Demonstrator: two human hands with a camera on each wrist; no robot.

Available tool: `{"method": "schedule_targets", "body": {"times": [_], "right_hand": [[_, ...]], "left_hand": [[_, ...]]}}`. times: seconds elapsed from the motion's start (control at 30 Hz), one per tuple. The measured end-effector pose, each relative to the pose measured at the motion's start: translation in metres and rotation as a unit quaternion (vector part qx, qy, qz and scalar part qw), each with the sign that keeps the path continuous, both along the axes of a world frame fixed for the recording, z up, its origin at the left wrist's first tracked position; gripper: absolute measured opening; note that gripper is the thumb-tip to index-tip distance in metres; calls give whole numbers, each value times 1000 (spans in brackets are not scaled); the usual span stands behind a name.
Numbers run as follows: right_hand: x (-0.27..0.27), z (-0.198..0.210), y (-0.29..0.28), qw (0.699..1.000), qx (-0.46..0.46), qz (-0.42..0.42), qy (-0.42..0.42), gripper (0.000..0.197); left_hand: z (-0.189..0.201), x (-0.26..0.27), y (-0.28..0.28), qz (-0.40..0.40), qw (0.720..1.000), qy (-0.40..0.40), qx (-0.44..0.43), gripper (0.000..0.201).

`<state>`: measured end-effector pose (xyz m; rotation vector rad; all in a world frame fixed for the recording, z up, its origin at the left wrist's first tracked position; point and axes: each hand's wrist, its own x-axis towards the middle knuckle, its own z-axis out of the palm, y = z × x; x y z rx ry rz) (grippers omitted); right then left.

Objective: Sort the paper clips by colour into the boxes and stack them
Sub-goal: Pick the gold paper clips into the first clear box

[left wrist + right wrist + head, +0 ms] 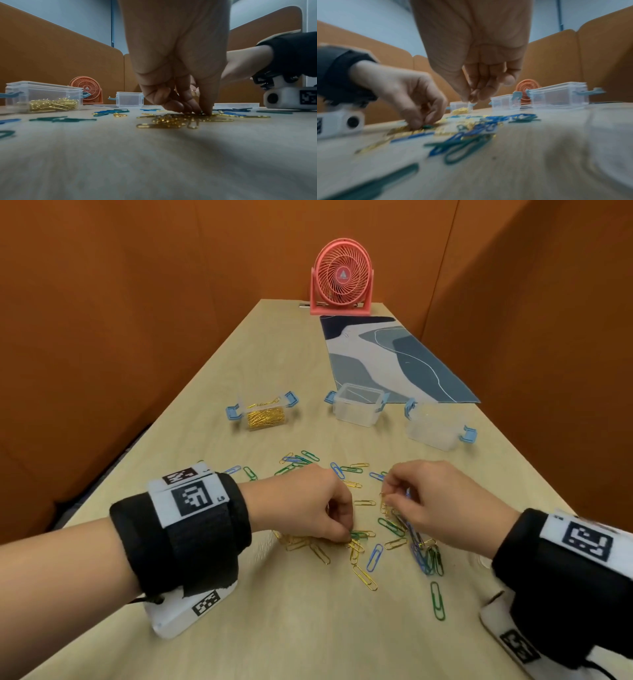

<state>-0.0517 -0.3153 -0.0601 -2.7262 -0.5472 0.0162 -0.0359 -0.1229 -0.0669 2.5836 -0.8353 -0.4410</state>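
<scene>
Pale wood table, orange partition walls around it. Loose paper clips, gold, blue and green mixed, lie scattered across the near middle of the table, thickest between and under the two hands. Left hand is low over the pile, fingers curled down, thumb and fingertips pressed onto a cluster of gold clips on the table; the head view shows a green clip right at the fingertips too, and which clip it has pinched I cannot tell. Right hand is raised just above the pile, fingers curled, thumb and forefinger pinching a few clips, gold among them, that dangle from the pinch; the right wrist view is blurred and adds little. Three small clear boxes with blue side latches stand in a row beyond the clips: left box holds a bed of gold clips, with one more lying across its rim; middle box sits at the near edge of a blue-patterned mat, contents unclear; right box looks clear inside. All three are apart, none stacked. A pink desk fan stands at the far end of the table.
</scene>
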Motion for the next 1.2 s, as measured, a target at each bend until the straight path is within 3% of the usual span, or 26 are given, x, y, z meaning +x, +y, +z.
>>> {"method": "schedule_targets", "body": {"times": [0.13,0.27,0.4,0.53,0.63,0.73,0.87,1.03,1.1,1.2], "right_hand": [[1,4,-24,999,18,-32,13,13],[-2,3,-33,999,-1,-38,22,10],[-2,2,-38,997,-48,-46,48,12],[-4,7,-36,998,-34,-39,43,10],[-11,11,-30,997,-7,6,73,13],[-15,10,-29,994,-60,22,85,14],[-13,9,-36,991,-116,-39,50,15],[-8,11,-35,995,-44,-80,25,20],[-8,10,-31,996,-33,-75,18,26],[-9,6,-26,997,-49,-58,30,30]], "left_hand": [[4,-4,0,2,1000,12,-8,3],[5,-6,0,1,1000,10,-12,11],[2,-3,2,17,1000,12,-2,5],[4,-4,3,17,1000,3,15,9],[7,-3,2,45,998,-19,-31,13],[9,-1,2,56,995,-39,-69,13],[8,-1,-1,50,991,-60,-104,6],[10,-6,-28,1,985,-61,-159,16],[9,-7,-40,-28,988,-68,-135,21],[3,-1,-42,-46,994,-91,-32,31]]}}
